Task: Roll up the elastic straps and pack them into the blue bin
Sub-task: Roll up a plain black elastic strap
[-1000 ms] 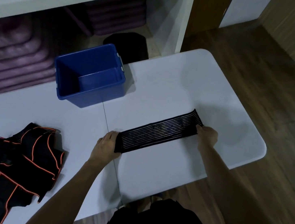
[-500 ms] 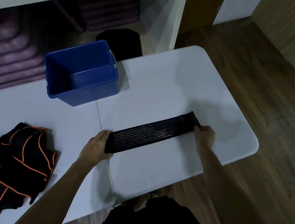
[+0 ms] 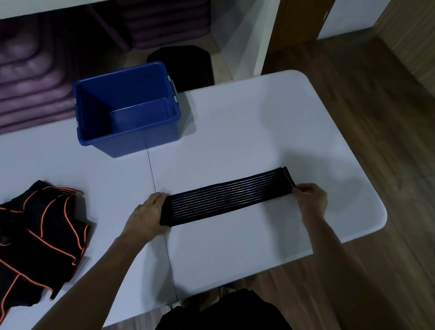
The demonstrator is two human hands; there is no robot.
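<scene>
A white table with a seam across its middle carries an open blue bin near its far edge. A black ribbed strap lies flat near the front, and a heap of black, orange-edged straps sits at the left

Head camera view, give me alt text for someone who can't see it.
A person's left hand and right hand hold the two ends of a black elastic strap stretched flat on a white table. An open blue bin stands behind it, and a pile of black and orange straps lies at the left.
</scene>
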